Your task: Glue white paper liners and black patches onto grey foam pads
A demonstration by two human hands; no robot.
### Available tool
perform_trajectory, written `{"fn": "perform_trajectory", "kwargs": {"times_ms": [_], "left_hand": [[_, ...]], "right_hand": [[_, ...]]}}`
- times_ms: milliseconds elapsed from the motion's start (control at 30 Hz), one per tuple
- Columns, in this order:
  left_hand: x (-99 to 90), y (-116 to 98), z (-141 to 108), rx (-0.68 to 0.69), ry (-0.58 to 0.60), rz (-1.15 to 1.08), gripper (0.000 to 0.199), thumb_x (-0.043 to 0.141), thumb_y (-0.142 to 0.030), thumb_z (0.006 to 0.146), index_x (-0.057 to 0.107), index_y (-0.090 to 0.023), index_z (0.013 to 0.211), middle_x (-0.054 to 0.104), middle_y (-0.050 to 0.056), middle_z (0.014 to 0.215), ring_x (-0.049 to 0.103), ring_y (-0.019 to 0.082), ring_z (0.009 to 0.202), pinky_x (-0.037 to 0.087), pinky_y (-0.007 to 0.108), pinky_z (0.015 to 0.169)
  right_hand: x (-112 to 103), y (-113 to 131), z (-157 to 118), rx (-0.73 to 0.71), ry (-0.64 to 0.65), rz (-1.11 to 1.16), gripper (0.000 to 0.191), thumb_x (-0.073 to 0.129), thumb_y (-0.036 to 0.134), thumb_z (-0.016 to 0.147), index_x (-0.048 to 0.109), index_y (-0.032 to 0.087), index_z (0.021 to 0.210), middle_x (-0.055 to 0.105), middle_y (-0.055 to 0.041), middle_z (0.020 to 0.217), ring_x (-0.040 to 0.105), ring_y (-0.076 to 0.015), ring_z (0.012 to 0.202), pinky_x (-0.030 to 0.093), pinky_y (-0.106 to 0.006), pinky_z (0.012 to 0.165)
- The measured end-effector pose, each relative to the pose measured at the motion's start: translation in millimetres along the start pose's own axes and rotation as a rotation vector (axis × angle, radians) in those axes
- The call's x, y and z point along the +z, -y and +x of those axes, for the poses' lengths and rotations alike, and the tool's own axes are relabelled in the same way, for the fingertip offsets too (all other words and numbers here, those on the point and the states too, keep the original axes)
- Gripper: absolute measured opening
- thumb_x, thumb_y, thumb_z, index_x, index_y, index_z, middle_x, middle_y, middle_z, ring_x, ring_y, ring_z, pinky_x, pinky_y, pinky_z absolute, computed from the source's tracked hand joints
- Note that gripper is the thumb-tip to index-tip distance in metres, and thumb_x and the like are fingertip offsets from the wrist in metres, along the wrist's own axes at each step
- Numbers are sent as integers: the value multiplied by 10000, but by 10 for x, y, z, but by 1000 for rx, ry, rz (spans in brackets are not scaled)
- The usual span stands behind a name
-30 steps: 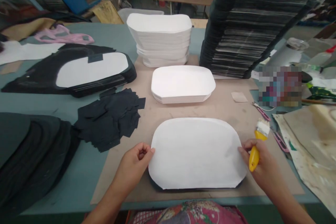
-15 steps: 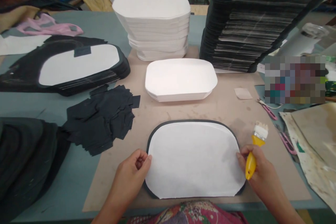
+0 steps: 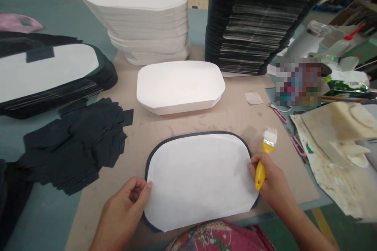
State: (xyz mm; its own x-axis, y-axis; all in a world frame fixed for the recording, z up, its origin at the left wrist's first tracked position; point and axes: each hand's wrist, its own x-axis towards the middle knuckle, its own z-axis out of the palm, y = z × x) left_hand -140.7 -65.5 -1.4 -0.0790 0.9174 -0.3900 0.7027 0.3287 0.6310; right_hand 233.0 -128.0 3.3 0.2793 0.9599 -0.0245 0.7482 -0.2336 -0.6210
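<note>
1. Getting the white sheet [image 3: 197, 176] crooked looks like the main risk to me. The black piece [image 3: 218, 132] under it shows as a band along the top and left, but at the bottom the white comes right to the edge in places. One hand tugging harder than the other would skew it.

2. Creases could be a pain too. If both hands pushed inward, the middle might buckle, since it looks pretty thin.

3. Also, watch that brush [image 3: 268, 145]. It's tucked in the same hand that's at the sheet's edge, so a turn of the wrist could tip the pale, messy-looking bristles onto the white. Can't tell whether they're wet.

4. Where stuff is: the sheet lies flat on the brown board [image 3: 182, 121], right between the hands, close to the person's lap. The left hand [image 3: 122, 208] is at its left edge, the right hand [image 3: 273, 176] at its right.

5. Grip check: left thumb and forefinger are closed on the rim, other fingers curled in. The right has the yellow handle held in its fingers, with fingertips touching the sheet's edge. Can't see if any reach underneath.
</note>
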Motion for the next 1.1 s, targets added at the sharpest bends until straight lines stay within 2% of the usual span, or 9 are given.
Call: {"fn": "perform_trajectory", "kwargs": {"times_ms": [167, 300, 467, 667, 900, 1100], "left_hand": [[-28, 46, 55, 51, 25, 61, 421, 541, -655, 801, 580, -238, 750, 623, -14, 624, 615, 203, 623, 431, 283, 609], [-74, 1, 78, 62, 45, 84, 424, 558, -655, 776, 599, -234, 775, 659, -2, 659, 630, 212, 655, 433, 293, 636], [-89, -97, 65, 78, 35, 87, 395, 588, -624, 750, 606, -229, 762, 645, -5, 616, 589, 202, 599, 409, 293, 594], [-63, -85, 81, 105, 32, 28, 361, 616, -580, 752, 606, -219, 744, 637, -6, 624, 548, 173, 565, 392, 276, 560], [-23, -91, 27, 150, 18, -89, 280, 642, -472, 771, 582, -207, 701, 549, -24, 562, 480, 146, 542, 344, 252, 526], [-5, -106, 14, 160, 12, -150, 289, 635, -468, 780, 592, -194, 702, 546, -22, 573, 480, 140, 550, 354, 251, 536]], "right_hand": [[-148, 50, 83, -34, 93, -47, 87, 536, 335, 919, 492, 260, 918, 628, 2, 760, 611, -178, 616, 448, -277, 574], [-247, 69, 131, -24, 149, -46, 97, 556, 322, 899, 488, 253, 912, 620, 8, 727, 598, -172, 596, 420, -268, 578], [-271, 101, 142, -64, 106, -74, 115, 577, 321, 877, 560, 239, 956, 653, -26, 779, 608, -185, 639, 404, -275, 604], [-283, 131, 131, -99, 69, -94, 265, 617, 374, 876, 600, 226, 1094, 682, -46, 831, 596, -189, 630, 405, -288, 600], [-253, -14, 97, -107, 38, -163, 179, 643, 370, 863, 552, 239, 943, 655, -38, 803, 598, -193, 647, 393, -289, 598], [-220, -113, 93, -132, 20, -222, 197, 664, 344, 851, 513, 274, 955, 641, -47, 838, 600, -235, 653, 381, -335, 596]]}}
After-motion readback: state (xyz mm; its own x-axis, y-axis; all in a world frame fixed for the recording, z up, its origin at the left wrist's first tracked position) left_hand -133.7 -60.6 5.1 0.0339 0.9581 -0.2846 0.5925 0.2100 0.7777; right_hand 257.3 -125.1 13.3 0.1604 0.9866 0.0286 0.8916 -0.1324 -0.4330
